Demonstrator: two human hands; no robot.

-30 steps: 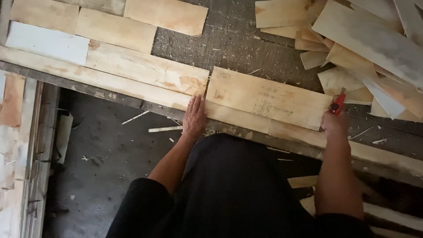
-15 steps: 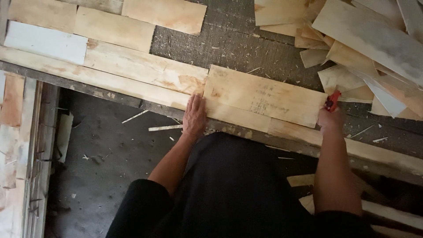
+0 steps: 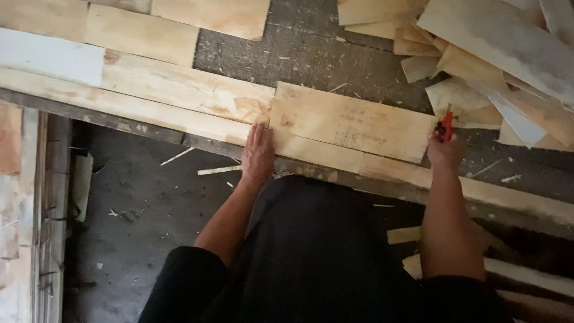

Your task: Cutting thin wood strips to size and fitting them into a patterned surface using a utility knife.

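A pale wooden board [image 3: 353, 122] lies across a long plank [image 3: 179, 113] in front of me. My left hand [image 3: 258, 152] rests flat, fingers together, against the board's near-left corner. My right hand [image 3: 445, 149] is closed around a small red tool [image 3: 445, 124] at the board's right end. The tool's tip touches or sits just beside the board's edge; I cannot tell which.
A heap of loose thin wood sheets [image 3: 490, 54] lies at the upper right. More boards [image 3: 143, 36], one painted white [image 3: 51, 57], lie side by side at the upper left. Wood splinters [image 3: 218, 170] dot the dark floor [image 3: 137, 209]. Stacked planks [image 3: 24, 209] run along the left edge.
The view has drifted slightly. My right hand with the red tool has edged a little up along the board's right end. My left hand stays in place.
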